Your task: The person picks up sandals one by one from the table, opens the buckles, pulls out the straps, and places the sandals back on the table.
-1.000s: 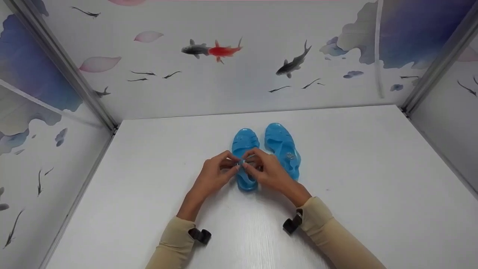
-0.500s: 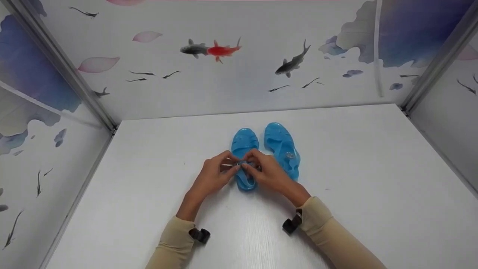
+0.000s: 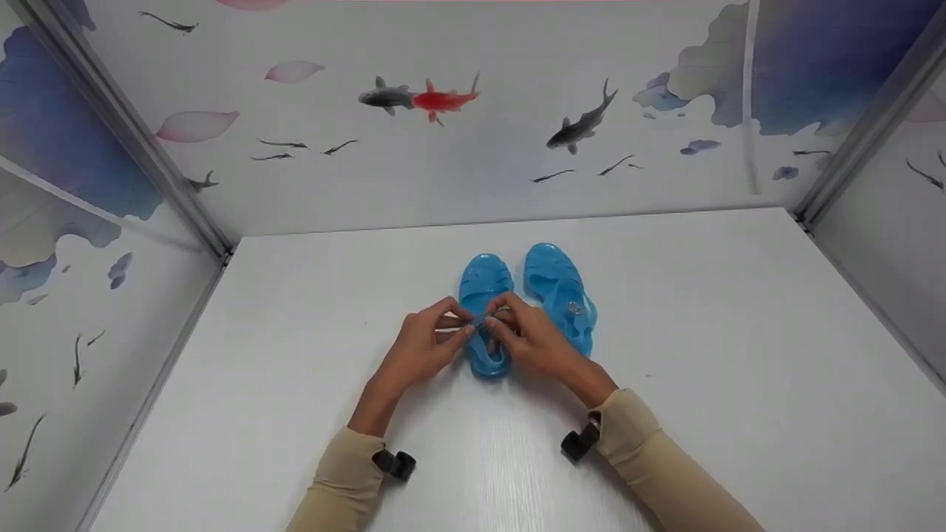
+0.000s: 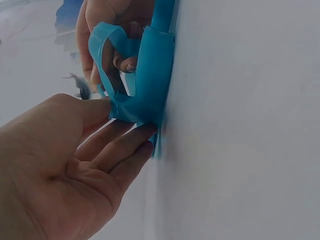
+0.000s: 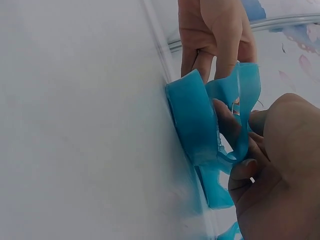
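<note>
A blue jelly sandal [image 3: 485, 273] lies toe away in the middle of the table, both hands over its strap. My left hand [image 3: 425, 343] pinches the left part of the strap between thumb and fingertips. From the right, my right hand [image 3: 533, 336] pinches the strap end close to the left fingertips. In the left wrist view the ankle strap [image 4: 102, 52] arches above the heel, and the left fingers [image 4: 125, 147] lie along the sandal's side. The right wrist view has a right finger inside the strap loop [image 5: 250, 85]. The fingers mostly hide the fastening.
A second blue sandal [image 3: 550, 270] with a shiny round buckle [image 3: 575, 308] lies just right of the first. The white table [image 3: 310, 295] is bounded by printed panels [image 3: 473, 170] at the back and sides.
My right fingertips have shifted slightly right, away from the left ones, with a bit of blue strap now showing between them. The left hand and both sandals have hardly moved.
</note>
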Demonstrator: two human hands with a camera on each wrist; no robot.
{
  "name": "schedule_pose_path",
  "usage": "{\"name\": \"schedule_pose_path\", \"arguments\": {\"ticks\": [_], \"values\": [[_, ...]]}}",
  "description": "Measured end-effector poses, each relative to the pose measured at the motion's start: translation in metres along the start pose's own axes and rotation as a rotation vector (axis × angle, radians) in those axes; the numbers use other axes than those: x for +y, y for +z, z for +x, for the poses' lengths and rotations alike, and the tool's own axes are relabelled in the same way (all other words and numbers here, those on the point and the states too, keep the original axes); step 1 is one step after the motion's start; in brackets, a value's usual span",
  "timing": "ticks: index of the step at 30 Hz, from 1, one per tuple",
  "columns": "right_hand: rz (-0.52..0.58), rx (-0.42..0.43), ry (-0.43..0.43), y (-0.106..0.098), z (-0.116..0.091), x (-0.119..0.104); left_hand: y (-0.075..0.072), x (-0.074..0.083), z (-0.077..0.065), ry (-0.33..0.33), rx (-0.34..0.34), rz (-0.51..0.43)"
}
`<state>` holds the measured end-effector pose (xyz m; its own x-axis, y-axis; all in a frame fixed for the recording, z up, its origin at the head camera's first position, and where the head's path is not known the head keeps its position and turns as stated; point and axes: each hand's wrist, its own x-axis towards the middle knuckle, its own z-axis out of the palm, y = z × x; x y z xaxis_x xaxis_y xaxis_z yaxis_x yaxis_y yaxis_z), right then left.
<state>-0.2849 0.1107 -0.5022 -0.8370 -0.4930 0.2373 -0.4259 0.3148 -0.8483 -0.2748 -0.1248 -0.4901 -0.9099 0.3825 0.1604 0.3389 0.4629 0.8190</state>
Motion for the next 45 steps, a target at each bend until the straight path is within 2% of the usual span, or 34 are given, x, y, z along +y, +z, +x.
{"name": "schedule_pose_path", "arguments": {"ticks": [7, 15, 23, 30, 34, 40, 45], "values": [[0.020, 0.025, 0.036, 0.0025, 0.0010, -0.0045, 0.0007, 0.0001, -0.0002, -0.010, 0.018, 0.000], [-0.099, 0.063, -0.017, 0.0069, 0.0021, -0.0072, 0.0032, 0.0023, -0.0009, 0.022, 0.039, 0.033], [-0.047, 0.047, 0.032, 0.0046, 0.0005, -0.0047, 0.0015, 0.0030, -0.0002, -0.014, 0.017, 0.022], [0.015, 0.075, 0.077, 0.0024, 0.0007, -0.0043, 0.0004, 0.0019, 0.0003, -0.054, 0.017, 0.002], [0.029, 0.071, 0.053, 0.0033, 0.0007, -0.0053, 0.0011, 0.0016, -0.0001, -0.052, 0.022, -0.002], [-0.004, 0.074, 0.012, 0.0056, -0.0009, -0.0049, 0.0026, -0.0003, -0.0007, -0.078, 0.025, 0.014], [-0.025, 0.083, 0.001, 0.0053, -0.0013, -0.0052, 0.0021, -0.0006, -0.0010, -0.086, 0.020, -0.010]]}}
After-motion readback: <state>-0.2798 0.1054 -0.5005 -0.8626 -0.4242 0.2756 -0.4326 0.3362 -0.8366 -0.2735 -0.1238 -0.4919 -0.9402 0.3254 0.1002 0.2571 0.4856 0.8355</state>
